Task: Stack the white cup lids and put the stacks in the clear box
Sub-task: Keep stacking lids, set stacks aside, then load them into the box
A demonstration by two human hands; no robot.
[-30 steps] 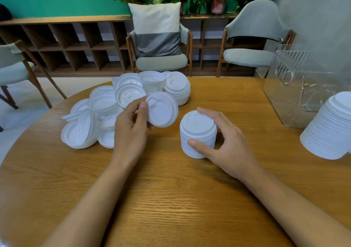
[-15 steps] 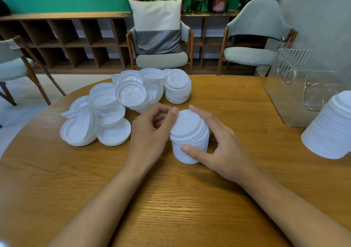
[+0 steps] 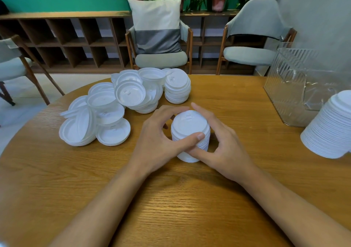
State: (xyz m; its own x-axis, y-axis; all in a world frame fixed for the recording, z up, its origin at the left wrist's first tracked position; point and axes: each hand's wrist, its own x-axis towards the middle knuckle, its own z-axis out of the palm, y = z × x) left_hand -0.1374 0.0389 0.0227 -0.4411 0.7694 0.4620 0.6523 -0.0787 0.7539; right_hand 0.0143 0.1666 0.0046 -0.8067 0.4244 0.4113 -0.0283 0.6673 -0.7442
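Note:
A short stack of white cup lids (image 3: 190,127) stands at the middle of the round wooden table (image 3: 171,199). My left hand (image 3: 159,138) curls round its left side, thumb across the front. My right hand (image 3: 222,144) wraps the right side, thumb low at the stack's base. A heap of loose white lids (image 3: 106,112) lies to the left. Behind it stands another small lid stack (image 3: 177,88). The clear ribbed box (image 3: 300,83) sits at the table's right edge.
A tall leaning stack of white lids (image 3: 330,125) sits at the far right, in front of the box. Chairs (image 3: 161,38) and a low wooden shelf (image 3: 66,38) stand behind the table. Bare wood stretches between me and the lids.
My left hand brought a single lid from the heap onto the middle stack and now grips that stack. My right hand stayed on the stack throughout.

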